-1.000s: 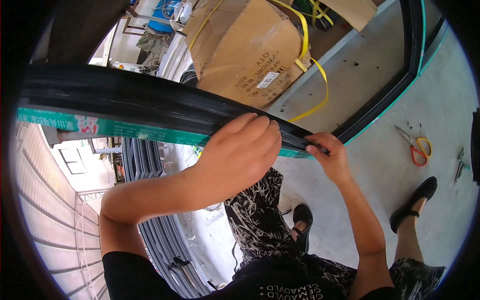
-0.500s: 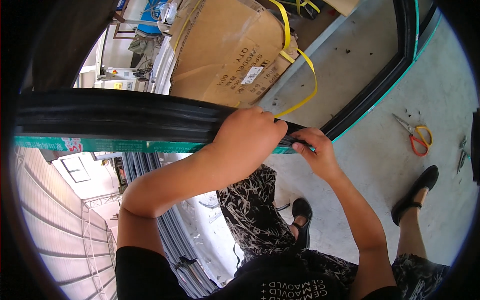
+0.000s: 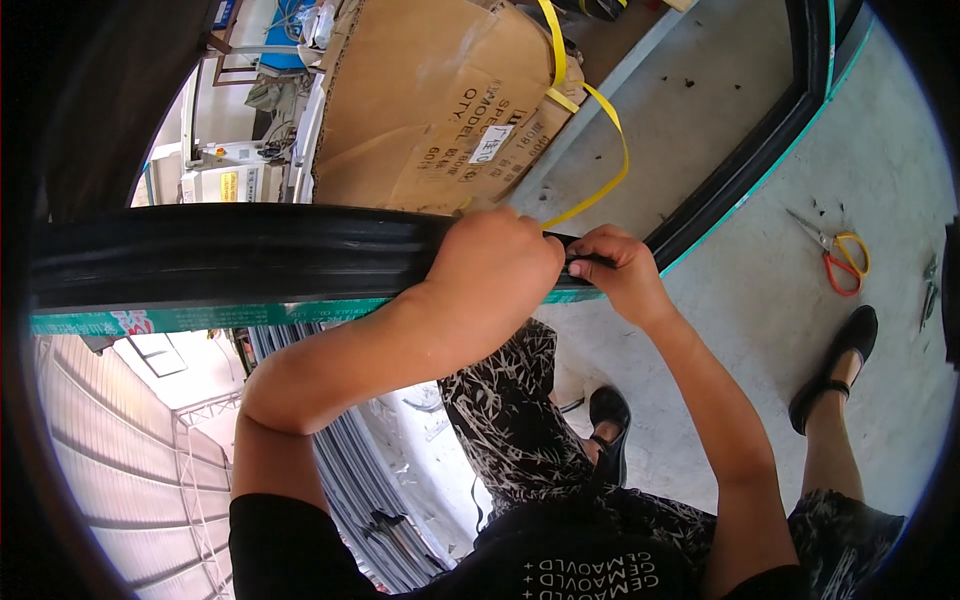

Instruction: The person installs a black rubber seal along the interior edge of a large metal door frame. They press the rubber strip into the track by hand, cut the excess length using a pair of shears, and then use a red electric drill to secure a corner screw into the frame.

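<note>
A black frame [image 3: 240, 250] with grooves along its face and green printed film on its outer edge runs across in front of me. It turns at a corner near my hands and goes on to the upper right. My left hand [image 3: 500, 250] is closed over the frame just left of that corner, its fingertips hidden behind the knuckles. Close beside it, my right hand [image 3: 622, 270] pinches a thin black strip [image 3: 578, 262], which looks like a rubber seal, lying at the frame's groove. Where the strip goes under my left hand cannot be seen.
A cardboard box [image 3: 400, 110] with a loose yellow strap [image 3: 612, 125] stands beyond the frame. Scissors [image 3: 842, 262] with red and yellow handles and another metal tool [image 3: 929, 292] lie on the grey floor at right. Long grey profiles [image 3: 365, 500] are stacked at lower left.
My right hand has shifted slightly left and up, closer to my left hand, still pinching the strip. The frame's left part sits a little lower in the picture.
</note>
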Tool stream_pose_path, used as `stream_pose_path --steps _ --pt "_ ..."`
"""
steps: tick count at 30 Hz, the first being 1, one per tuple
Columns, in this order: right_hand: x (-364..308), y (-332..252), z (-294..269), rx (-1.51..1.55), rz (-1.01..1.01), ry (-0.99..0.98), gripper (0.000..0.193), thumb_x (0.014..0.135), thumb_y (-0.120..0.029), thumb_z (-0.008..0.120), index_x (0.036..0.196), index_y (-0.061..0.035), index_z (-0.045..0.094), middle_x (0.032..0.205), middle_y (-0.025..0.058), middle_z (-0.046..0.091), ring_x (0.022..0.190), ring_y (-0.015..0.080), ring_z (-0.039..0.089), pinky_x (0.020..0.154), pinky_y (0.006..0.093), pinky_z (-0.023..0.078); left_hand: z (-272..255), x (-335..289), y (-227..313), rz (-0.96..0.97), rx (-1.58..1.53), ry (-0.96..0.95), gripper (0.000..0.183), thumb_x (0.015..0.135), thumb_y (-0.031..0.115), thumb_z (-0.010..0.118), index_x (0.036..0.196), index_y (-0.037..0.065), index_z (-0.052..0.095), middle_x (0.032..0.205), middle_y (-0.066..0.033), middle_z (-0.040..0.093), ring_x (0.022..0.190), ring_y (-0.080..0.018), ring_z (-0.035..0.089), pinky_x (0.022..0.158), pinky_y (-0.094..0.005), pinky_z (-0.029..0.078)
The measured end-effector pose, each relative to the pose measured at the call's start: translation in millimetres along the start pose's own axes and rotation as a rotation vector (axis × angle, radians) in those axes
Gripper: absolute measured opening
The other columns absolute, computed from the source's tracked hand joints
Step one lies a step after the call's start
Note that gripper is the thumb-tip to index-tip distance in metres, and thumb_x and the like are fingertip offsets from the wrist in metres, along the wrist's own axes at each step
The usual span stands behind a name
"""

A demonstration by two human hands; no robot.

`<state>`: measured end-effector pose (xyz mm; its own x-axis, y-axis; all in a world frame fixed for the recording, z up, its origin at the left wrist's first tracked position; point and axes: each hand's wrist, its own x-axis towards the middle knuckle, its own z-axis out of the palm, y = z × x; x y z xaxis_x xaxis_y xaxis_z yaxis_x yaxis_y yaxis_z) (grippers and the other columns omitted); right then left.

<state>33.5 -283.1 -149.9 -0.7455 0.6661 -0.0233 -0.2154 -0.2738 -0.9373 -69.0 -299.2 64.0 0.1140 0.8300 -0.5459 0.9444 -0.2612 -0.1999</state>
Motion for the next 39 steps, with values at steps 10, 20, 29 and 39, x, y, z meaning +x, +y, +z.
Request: stream_pose_path --steps 10,20,29,39 --pt "4.6 -1.9 -4.8 0.066 0.201 -0.005 0.023 0.072 -0.004 0.078 0.090 0.0029 0.066 0.086 0.0086 0.060 0.072 0.0175 0.061 0.065 0.0284 0.049 47.2 -19.9 25.8 0.170 0.244 0.227 0.023 0.068 0.014 0.058 0.084 -0.001 0.065 0.087 -0.0091 0.058 0.094 -0.0218 0.054 0.089 -0.0324 0.043" --pt "-44.4 -21.9 49.4 -0.663 -0.358 0.290 0.054 0.068 -0.018 0.073 0.114 0.0034 0.057 0.111 0.0182 0.055 0.100 0.0353 0.054 0.086 0.0412 0.048 77.2 -20.6 20.0 0.209 0.508 0.379 0.029 0.077 0.020 0.054 0.099 0.002 0.062 0.095 -0.0076 0.059 0.099 -0.0220 0.055 0.090 -0.0325 0.043" --pt "-31.2 -10.1 58.9 -0.770 -0.474 0.529 0.037 0.067 -0.017 0.069 0.100 -0.0008 0.063 0.095 0.0102 0.059 0.087 0.0286 0.057 0.075 0.0383 0.048 82.9 -14.9 20.2 0.185 0.523 0.504 0.027 0.077 0.020 0.054 0.096 0.002 0.064 0.096 -0.0072 0.062 0.095 -0.0209 0.057 0.087 -0.0312 0.045" --pt "-29.0 -5.3 52.3 -0.821 -0.536 0.486 0.035 0.066 -0.021 0.069 0.095 -0.0025 0.064 0.085 0.0074 0.060 0.073 0.0252 0.056 0.064 0.0359 0.047 80.8 -12.5 20.2 0.196 0.476 0.479 0.028 0.075 0.019 0.056 0.094 0.001 0.064 0.097 -0.0103 0.061 0.096 -0.0234 0.056 0.087 -0.0314 0.045"
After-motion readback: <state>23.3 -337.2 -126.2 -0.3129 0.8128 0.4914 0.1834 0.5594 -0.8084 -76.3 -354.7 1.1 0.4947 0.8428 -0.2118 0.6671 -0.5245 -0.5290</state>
